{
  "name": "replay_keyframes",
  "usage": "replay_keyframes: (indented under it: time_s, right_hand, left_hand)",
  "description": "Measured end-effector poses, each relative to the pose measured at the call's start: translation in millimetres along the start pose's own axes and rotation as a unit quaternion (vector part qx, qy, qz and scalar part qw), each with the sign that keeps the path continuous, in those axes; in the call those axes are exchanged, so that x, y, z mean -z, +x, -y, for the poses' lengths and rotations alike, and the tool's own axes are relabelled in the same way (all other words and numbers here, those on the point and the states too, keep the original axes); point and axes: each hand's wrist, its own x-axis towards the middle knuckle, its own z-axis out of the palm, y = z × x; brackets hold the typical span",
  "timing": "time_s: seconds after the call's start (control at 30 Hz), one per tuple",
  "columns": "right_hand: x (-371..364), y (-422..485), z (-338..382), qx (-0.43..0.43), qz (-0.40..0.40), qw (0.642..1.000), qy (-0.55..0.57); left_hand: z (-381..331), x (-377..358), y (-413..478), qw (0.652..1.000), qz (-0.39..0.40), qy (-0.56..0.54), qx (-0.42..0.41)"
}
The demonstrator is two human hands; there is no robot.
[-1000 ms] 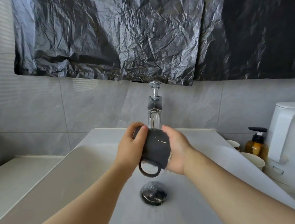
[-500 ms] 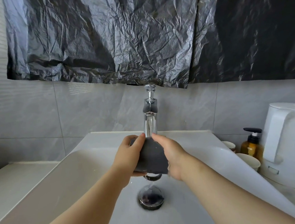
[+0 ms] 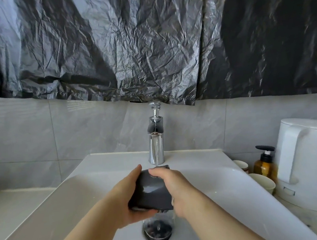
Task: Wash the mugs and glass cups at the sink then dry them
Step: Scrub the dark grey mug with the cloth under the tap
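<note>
Two hands hold one dark grey mug [image 3: 152, 193] over the white sink [image 3: 46, 206], beneath the chrome faucet [image 3: 156, 148] and directly above the drain [image 3: 158, 232]. Left hand [image 3: 130, 200]: fingers curled under the mug's near-left side, thumb laid along its top. Right hand [image 3: 177, 187]: fingers wrapped over the upper right wall, reaching toward the far end. The mug lies tilted on its side between the palms; its handle is hidden. A thin stream of water from the faucet meets its far end. At right stand an amber pump bottle [image 3: 265, 166] and a white kettle [image 3: 307, 164].
</note>
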Motion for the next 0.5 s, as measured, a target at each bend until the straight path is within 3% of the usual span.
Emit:
replay_keyframes:
  time_s: [0.23,0.37,0.5]
  right_hand:
    - [3,0,4,-0.053,0.057,0.996,0.050]
    - [6,-10,4,-0.003,0.125,0.992,0.011]
    - [5,-12,3,0.034,0.099,0.994,-0.030]
  left_hand:
    - [0,4,5,0.996,0.013,0.036,-0.082]
    - [2,2,4,0.998,0.033,0.020,-0.040]
    - [3,-3,4,0.995,0.020,0.001,-0.098]
